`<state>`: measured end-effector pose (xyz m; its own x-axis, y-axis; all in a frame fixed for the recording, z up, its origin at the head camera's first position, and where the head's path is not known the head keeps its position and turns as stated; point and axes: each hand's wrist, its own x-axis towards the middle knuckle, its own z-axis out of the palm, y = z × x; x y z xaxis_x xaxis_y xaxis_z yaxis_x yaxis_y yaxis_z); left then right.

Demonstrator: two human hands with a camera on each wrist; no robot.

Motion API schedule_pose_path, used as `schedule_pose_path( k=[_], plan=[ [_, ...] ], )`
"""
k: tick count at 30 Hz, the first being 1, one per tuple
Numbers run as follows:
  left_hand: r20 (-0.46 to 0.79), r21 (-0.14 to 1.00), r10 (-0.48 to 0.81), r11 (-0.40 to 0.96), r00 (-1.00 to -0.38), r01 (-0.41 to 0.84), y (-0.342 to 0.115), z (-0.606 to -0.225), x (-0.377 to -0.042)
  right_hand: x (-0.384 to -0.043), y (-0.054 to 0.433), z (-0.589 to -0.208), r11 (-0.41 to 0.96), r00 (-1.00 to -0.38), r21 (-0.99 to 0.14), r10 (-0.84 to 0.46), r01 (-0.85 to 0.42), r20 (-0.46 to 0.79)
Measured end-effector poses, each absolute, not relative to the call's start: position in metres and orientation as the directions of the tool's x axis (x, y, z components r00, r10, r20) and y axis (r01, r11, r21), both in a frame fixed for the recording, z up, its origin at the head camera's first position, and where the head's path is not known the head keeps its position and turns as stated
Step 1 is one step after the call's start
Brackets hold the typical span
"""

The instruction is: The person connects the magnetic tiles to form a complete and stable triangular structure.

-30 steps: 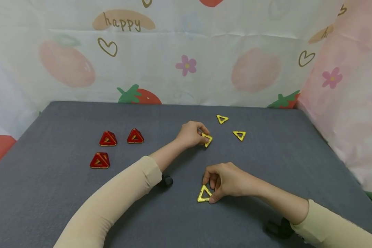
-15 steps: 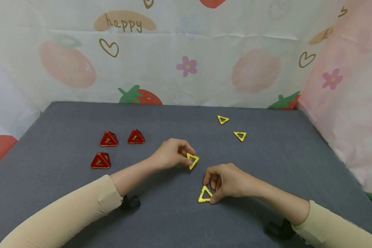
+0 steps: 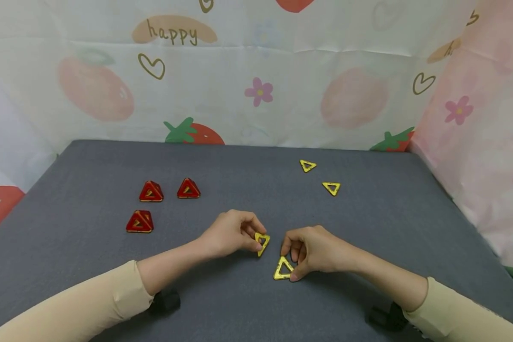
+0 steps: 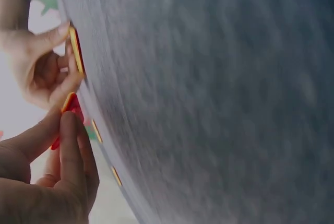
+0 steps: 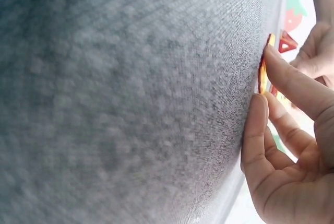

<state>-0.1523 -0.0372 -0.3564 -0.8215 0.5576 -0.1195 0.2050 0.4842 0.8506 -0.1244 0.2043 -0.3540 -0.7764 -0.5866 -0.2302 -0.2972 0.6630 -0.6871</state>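
My left hand (image 3: 231, 235) pinches a triangular magnetic tile (image 3: 263, 235) between thumb and fingers, tilted above the table. Its yellow side shows in the head view, its red side (image 4: 75, 106) in the left wrist view. Just to the right, my right hand (image 3: 314, 249) grips another triangular tile (image 3: 281, 276), yellow side up, lying on the cloth. One finger is at its top corner and the thumb at its lower right corner, which the thumb covers. A small gap separates the two tiles.
Three red pyramids (image 3: 151, 192) built from tiles stand at the left. Two loose yellow triangular tiles (image 3: 331, 184) lie toward the back right. A dark grey cloth (image 3: 222, 308) covers the table, and a printed curtain (image 3: 295, 114) hangs behind it.
My left hand has brought its tile from the back middle toward me and a little left, close to the right hand's tile. The right hand has stayed in place.
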Motion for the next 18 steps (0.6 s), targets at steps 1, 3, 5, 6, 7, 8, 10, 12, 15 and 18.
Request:
schedule_pose_path(
  k=[1,3,5,6,7,8,10,12,15,18],
  plan=[
    [-0.119,0.852,0.566,0.48,-0.816,0.21,-0.036,-0.357,-0.15,-0.124,0.204,-0.354,0.662,-0.776,-0.689,-0.588,-0.297,-0.23],
    [-0.119,0.856,0.583,0.471,-0.804,0.215,-0.033,-0.359,-0.146,-0.124,0.205,-0.354,0.661,-0.776,-0.688,-0.588,-0.298,-0.229],
    [-0.117,0.858,0.594,0.464,-0.796,0.22,-0.03,-0.36,-0.141,-0.124,0.205,-0.355,0.662,-0.776,-0.687,-0.589,-0.3,-0.228],
    [-0.113,0.859,0.598,0.461,-0.794,0.225,-0.029,-0.361,-0.14,-0.124,0.205,-0.355,0.661,-0.776,-0.687,-0.589,-0.302,-0.226],
    [-0.11,0.859,0.6,0.458,-0.793,0.227,-0.028,-0.362,-0.138,-0.124,0.205,-0.355,0.661,-0.776,-0.686,-0.589,-0.303,-0.225],
    [-0.107,0.86,0.6,0.456,-0.793,0.229,-0.027,-0.363,-0.136,-0.124,0.205,-0.355,0.661,-0.776,-0.685,-0.59,-0.305,-0.223],
    [-0.103,0.861,0.598,0.453,-0.795,0.23,-0.025,-0.363,-0.134,-0.124,0.205,-0.355,0.661,-0.776,-0.685,-0.591,-0.307,-0.221],
    [-0.101,0.861,0.596,0.454,-0.796,0.231,-0.024,-0.363,-0.133,-0.124,0.205,-0.355,0.661,-0.776,-0.684,-0.591,-0.309,-0.22],
    [-0.106,0.862,0.6,0.453,-0.793,0.227,-0.023,-0.364,-0.132,-0.124,0.205,-0.355,0.662,-0.776,-0.683,-0.591,-0.31,-0.221],
    [-0.106,0.868,0.613,0.442,-0.783,0.228,-0.021,-0.364,-0.131,-0.124,0.205,-0.355,0.662,-0.776,-0.684,-0.59,-0.307,-0.223]
  ],
)
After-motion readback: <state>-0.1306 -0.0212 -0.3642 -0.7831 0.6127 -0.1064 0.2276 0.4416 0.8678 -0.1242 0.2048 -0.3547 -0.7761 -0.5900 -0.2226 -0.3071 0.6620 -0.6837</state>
